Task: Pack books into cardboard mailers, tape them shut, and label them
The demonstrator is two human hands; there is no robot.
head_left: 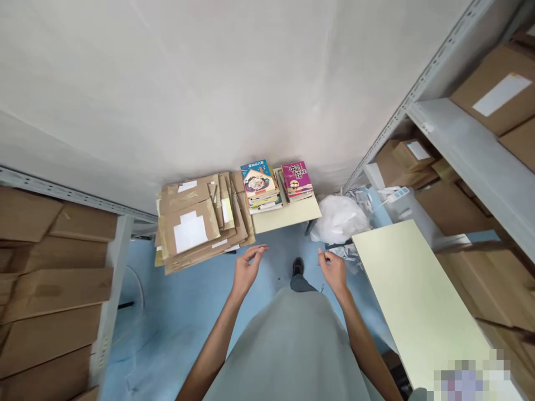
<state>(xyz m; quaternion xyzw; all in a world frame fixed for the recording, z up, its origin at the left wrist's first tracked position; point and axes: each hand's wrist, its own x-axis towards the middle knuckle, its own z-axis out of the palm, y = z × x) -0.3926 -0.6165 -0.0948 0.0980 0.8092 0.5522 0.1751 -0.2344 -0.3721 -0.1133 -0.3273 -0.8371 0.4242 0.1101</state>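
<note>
left hand (248,271): in the head view, raised above the blue floor (167,317), nearest the cardboard (190,228); fingers bent loosely toward the thumb, the grip part spread, holding nothing.
right hand (333,271): raised too, nearest the plastic bag (340,218) and the side surface (422,289); fingers half curled, the grip part spread and empty.
handling the books: the piles look loose, so a palm under the bottom book and the other hand on top would keep them from sliding; squaring the edges first should help.
handling the cardboard: it hangs past the edge, so forearms are best kept clear of its near corner.
blue-topped books (258,181): a pile on the far surface (288,216), right beside the cardboard; illustrated cover on top, page edges uneven below.
pink-topped books (297,179): a lower pile at the right of that surface, with large dark characters on the bright cover.
cardboard look: flat brown pieces stacked unevenly, with shiny tape and white labels.
</note>
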